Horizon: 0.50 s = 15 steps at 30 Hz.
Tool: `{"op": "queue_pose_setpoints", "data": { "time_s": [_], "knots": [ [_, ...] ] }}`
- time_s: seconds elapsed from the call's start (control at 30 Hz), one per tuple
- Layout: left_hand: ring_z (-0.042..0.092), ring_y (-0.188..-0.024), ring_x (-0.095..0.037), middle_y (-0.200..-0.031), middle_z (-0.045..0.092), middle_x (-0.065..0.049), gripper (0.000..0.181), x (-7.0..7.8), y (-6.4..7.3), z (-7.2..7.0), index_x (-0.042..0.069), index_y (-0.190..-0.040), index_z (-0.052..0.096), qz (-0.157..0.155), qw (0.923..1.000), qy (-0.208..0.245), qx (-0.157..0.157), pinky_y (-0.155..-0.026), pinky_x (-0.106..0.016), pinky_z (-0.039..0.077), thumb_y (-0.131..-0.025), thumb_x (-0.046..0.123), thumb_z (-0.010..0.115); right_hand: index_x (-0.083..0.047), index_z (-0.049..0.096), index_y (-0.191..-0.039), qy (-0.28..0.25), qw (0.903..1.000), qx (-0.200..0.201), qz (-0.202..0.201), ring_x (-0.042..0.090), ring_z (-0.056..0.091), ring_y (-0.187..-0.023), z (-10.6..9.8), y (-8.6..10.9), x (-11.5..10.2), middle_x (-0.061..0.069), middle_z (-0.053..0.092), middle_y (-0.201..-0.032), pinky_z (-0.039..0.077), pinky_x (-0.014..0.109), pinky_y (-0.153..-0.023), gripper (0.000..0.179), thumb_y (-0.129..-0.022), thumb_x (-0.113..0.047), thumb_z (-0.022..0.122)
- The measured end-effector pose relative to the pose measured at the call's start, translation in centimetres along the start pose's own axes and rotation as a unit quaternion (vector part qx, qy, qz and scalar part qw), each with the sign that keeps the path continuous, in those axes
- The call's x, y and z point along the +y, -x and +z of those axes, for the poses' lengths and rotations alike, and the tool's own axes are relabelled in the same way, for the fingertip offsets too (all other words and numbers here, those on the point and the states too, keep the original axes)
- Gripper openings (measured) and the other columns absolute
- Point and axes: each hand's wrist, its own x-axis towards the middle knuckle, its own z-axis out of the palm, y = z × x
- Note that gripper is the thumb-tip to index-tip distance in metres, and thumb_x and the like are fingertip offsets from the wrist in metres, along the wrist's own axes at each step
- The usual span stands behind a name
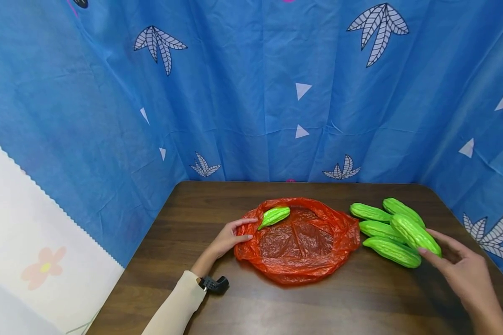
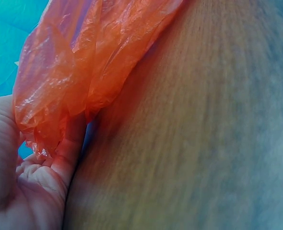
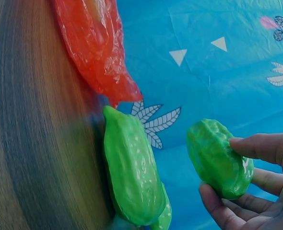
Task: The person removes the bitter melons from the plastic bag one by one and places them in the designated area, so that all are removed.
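A red plastic bag [image 1: 291, 273] lies on the table with its mouth spread wide. Inside, near its left rim, is one green bitter melon [image 1: 275, 216]. My left hand [image 1: 226, 239] grips the bag's left edge; the left wrist view shows the thin plastic [image 2: 60, 96] between thumb and fingers. On the right, my right hand [image 1: 465, 267] holds another bitter melon [image 1: 412, 232] by its near end, thumb on one side and fingers on the other. That melon is raised above several more bitter melons [image 1: 391, 252] lying beside the bag, as the right wrist view also shows.
The brown wooden table [image 1: 251, 307] carries the bag and melons. A blue curtain [image 1: 251, 93] with leaf prints hangs behind and at the sides. White cloth [image 1: 33, 232] with a flower print is at the left. A black strap device [image 1: 215, 284] sits on my left wrist.
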Motion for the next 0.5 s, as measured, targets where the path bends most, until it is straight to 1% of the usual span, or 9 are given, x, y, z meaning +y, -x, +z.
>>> {"op": "queue_pose_setpoints", "data": {
  "time_s": [0.13,0.17,0.2,0.27,0.33,0.37,0.43,0.47,0.5],
  "knots": [
    [0.067,-0.105,-0.021,-0.146,0.052,-0.013,0.048,-0.06,-0.06,0.02,0.015,-0.142,0.061,-0.007,1.0000,-0.004,0.002,-0.085,-0.034,0.059,-0.095,0.011,0.072,-0.019,0.041,-0.157,0.016,0.9998,0.007,0.013,0.051,0.039,-0.138,-0.36,-0.27,0.21,0.018,0.032,-0.162,0.047,0.014,-0.065,0.071,-0.096,-0.043,0.069],
    [0.067,-0.106,-0.021,-0.146,0.052,-0.013,0.048,-0.07,-0.06,0.03,0.016,-0.142,0.061,-0.008,1.0000,-0.004,0.002,-0.086,-0.034,0.059,-0.095,0.011,0.072,-0.019,0.041,-0.157,0.018,0.9997,0.011,0.014,0.043,0.045,-0.137,-0.45,-0.31,0.23,0.018,0.032,-0.162,0.046,0.013,-0.064,0.071,-0.096,-0.042,0.069],
    [0.067,-0.105,-0.022,-0.146,0.053,-0.012,0.048,-0.07,-0.07,0.03,0.017,-0.141,0.061,-0.009,0.9999,-0.005,0.003,-0.086,-0.034,0.059,-0.095,0.012,0.072,-0.018,0.041,-0.156,0.018,0.9996,0.014,0.014,0.030,0.051,-0.133,-0.51,-0.31,0.25,0.018,0.032,-0.162,0.046,0.013,-0.064,0.071,-0.096,-0.041,0.069],
    [0.067,-0.105,-0.022,-0.146,0.053,-0.012,0.047,-0.07,-0.09,0.02,0.017,-0.141,0.062,-0.010,0.9999,-0.005,0.004,-0.086,-0.034,0.059,-0.095,0.012,0.072,-0.015,0.041,-0.156,0.013,0.9997,0.020,0.010,0.006,0.056,-0.115,-0.61,-0.28,0.35,0.020,0.033,-0.161,0.045,0.010,-0.063,0.070,-0.097,-0.038,0.069],
    [0.067,-0.105,-0.022,-0.145,0.053,-0.012,0.047,-0.08,-0.09,0.01,0.017,-0.141,0.062,-0.011,0.9999,-0.005,0.004,-0.086,-0.034,0.059,-0.095,0.012,0.072,-0.013,0.040,-0.156,0.010,0.9996,0.024,0.008,-0.012,0.044,-0.096,-0.71,-0.24,0.43,0.021,0.034,-0.160,0.045,0.010,-0.064,0.069,-0.098,-0.035,0.068],
    [0.067,-0.105,-0.022,-0.145,0.053,-0.012,0.047,-0.07,-0.09,0.00,0.018,-0.141,0.062,-0.012,0.9999,-0.005,0.004,-0.085,-0.034,0.059,-0.095,0.013,0.072,-0.012,0.040,-0.157,0.009,0.9996,0.025,0.008,-0.015,0.035,-0.089,-0.78,-0.27,0.51,0.022,0.034,-0.160,0.046,0.010,-0.064,0.069,-0.098,-0.034,0.068],
    [0.067,-0.105,-0.021,-0.146,0.052,-0.012,0.048,-0.05,-0.08,0.00,0.018,-0.141,0.062,-0.013,0.9999,-0.007,0.005,-0.086,-0.034,0.059,-0.095,0.013,0.073,-0.011,0.038,-0.157,0.006,0.9996,0.024,0.012,-0.016,0.035,-0.089,-0.84,-0.30,0.70,0.022,0.034,-0.160,0.047,0.010,-0.065,0.068,-0.099,-0.032,0.067],
    [0.067,-0.105,-0.021,-0.146,0.052,-0.012,0.048,-0.02,-0.06,0.01,0.018,-0.141,0.062,-0.012,0.9999,-0.008,0.006,-0.086,-0.034,0.058,-0.095,0.013,0.073,-0.011,0.038,-0.157,0.007,0.9996,0.023,0.016,-0.012,0.044,-0.096,-0.87,-0.32,0.76,0.022,0.034,-0.160,0.046,0.009,-0.066,0.068,-0.099,-0.032,0.066],
    [0.067,-0.106,-0.021,-0.146,0.052,-0.011,0.048,-0.02,-0.04,0.01,0.018,-0.141,0.062,-0.012,0.9999,-0.009,0.006,-0.086,-0.034,0.058,-0.094,0.013,0.073,-0.011,0.037,-0.158,0.011,0.9995,0.022,0.020,-0.004,0.050,-0.104,-0.91,-0.37,0.80,0.023,0.034,-0.160,0.046,0.009,-0.066,0.068,-0.099,-0.033,0.066]
  ]
}}
